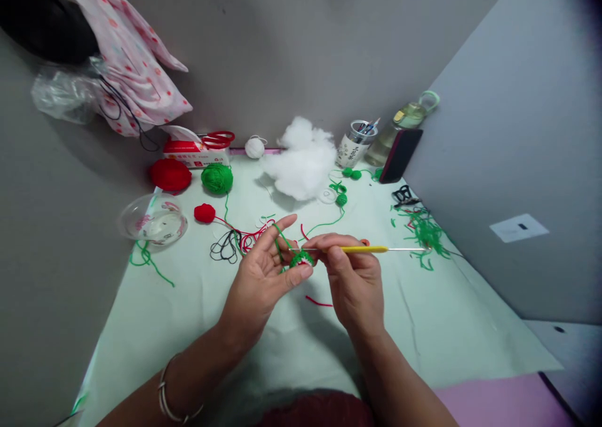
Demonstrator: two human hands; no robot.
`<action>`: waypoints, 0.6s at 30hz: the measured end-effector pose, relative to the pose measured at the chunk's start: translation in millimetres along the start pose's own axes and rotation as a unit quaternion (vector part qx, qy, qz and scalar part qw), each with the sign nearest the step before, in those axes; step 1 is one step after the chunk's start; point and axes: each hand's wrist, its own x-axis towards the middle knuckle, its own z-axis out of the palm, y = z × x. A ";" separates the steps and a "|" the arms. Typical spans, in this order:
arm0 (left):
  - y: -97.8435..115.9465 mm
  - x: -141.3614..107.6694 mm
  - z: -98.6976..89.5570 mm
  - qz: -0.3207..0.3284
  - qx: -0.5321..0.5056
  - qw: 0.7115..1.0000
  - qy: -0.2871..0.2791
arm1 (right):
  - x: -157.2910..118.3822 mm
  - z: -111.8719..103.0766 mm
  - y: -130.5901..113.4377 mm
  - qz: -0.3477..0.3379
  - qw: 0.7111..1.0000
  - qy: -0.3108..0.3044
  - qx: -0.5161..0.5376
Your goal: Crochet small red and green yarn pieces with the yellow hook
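Note:
Between the thumb and fingers of my left hand (263, 276) is a small crochet piece (302, 259) in green, white and red. Green yarn (278, 231) runs over the raised index finger of that hand. My right hand (355, 283) grips a crochet hook (364, 249) with a yellow handle, held level. The hook's thin metal tip reaches the top edge of the piece; whether a loop sits on it is too small to tell. A green yarn ball (217, 179) lies behind my left hand, with a strand trailing from it.
White stuffing (301, 160) is heaped at the back. Red yarn (170, 175), a tissue box (202, 154) with red scissors (218, 140) and a clear plastic bowl (162, 221) stand left. A pen cup (356, 145), bottle (399, 129), phone (401, 156) and green yarn scraps (426, 229) are right.

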 end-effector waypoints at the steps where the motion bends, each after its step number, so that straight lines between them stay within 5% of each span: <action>1: -0.1 0.1 -0.2 -0.002 0.001 1.000 0.000 | 0.6 0.2 -0.4 0.005 1.000 0.005 0.008; 18: 4.8 0.0 -2.0 0.003 -0.014 1.000 -0.003 | 3.1 0.5 -4.3 0.000 1.000 0.023 0.016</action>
